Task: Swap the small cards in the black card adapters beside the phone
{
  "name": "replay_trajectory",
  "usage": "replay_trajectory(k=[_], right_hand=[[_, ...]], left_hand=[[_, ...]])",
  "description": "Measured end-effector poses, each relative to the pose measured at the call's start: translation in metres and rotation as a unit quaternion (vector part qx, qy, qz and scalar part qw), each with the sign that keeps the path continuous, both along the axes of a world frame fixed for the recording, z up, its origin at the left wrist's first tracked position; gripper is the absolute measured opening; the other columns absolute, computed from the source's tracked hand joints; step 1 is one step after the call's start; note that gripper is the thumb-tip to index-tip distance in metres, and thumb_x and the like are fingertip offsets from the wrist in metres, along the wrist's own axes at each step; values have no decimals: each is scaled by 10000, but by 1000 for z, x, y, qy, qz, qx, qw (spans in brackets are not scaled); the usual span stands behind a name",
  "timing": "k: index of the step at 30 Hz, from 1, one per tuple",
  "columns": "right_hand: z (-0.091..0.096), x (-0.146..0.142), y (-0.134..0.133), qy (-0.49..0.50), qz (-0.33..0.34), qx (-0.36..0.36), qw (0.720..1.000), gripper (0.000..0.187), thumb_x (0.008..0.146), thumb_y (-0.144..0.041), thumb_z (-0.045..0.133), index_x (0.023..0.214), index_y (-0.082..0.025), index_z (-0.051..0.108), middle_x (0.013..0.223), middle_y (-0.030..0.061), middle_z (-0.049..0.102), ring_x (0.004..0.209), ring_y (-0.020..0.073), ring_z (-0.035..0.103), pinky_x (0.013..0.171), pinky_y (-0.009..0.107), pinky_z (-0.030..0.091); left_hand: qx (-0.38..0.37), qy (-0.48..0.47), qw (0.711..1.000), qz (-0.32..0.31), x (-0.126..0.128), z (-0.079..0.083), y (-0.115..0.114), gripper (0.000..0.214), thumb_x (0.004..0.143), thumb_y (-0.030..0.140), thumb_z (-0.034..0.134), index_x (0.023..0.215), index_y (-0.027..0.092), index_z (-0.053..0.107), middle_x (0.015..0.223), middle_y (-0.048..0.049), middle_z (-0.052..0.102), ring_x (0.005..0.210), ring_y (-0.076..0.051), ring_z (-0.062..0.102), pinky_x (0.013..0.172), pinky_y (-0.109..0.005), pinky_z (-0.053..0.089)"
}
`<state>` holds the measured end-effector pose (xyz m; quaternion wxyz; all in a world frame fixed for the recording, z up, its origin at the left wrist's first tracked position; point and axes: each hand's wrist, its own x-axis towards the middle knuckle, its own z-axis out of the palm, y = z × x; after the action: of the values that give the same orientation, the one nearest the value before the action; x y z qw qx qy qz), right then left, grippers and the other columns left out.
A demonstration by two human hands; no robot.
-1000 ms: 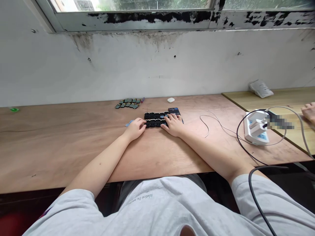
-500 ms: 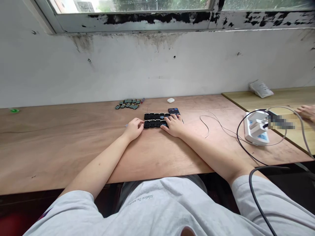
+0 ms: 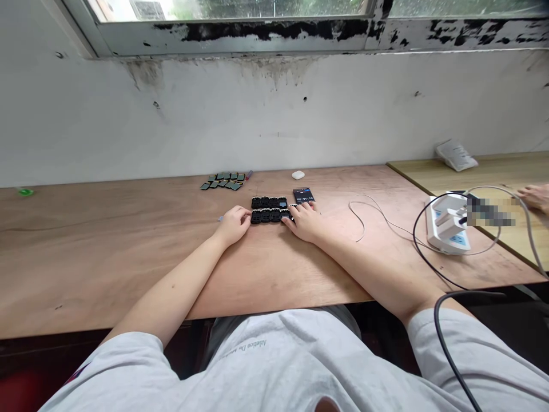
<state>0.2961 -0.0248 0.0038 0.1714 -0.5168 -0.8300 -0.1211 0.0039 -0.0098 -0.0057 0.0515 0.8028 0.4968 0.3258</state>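
Two rows of small black square parts [image 3: 269, 209] lie on the wooden table [image 3: 128, 240] ahead of me. My left hand [image 3: 234, 224] rests at the left end of the rows, fingers curled against the nearest part. My right hand [image 3: 305, 221] lies at the right end, fingers bent over the last parts of the front row. What either hand pinches is too small to make out. A dark phone [image 3: 303, 195] showing a timer lies just behind my right hand.
A cluster of flat grey-green chips [image 3: 223, 181] and a white earbud case [image 3: 297, 174] sit farther back. A white power strip [image 3: 448, 228] with cables lies at right, and another person's hand [image 3: 535, 197] rests on the adjoining table.
My right hand has slid slightly back toward me, uncovering the phone and the back row's right end. The left hand has hardly moved.
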Motion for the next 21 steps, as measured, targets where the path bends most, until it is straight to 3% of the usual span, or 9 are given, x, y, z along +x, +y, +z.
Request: replay_trajectory(k=[8,14,21], right_hand=[[0,2,-1,-11,9,6,1000,472,1075,-547,418,1054,-171,703,1134,149,724,1092,315,574,1068,473,309],[0,2,-1,-12,64,-4,998,467,1091,-537,391,1080,-197,711,1275,136,677,1215,298,519,1081,453,303],[0,1,-3,-13,46,-21,999,454,1094,-534,385,1119,-200,693,1230,130,695,1194,301,530,1059,445,308]], left_hand=[[-5,3,1000,1,-2,-2,1,251,958,321,514,1022,192,718,1079,-93,693,1004,-244,672,952,-403,547],[-12,2,1000,2,-2,-2,2,256,963,326,507,1028,192,715,1087,-93,691,996,-242,673,935,-397,543],[-14,2,1000,2,-1,-1,1,269,960,336,499,1027,188,713,1088,-94,691,990,-240,670,936,-400,543]])
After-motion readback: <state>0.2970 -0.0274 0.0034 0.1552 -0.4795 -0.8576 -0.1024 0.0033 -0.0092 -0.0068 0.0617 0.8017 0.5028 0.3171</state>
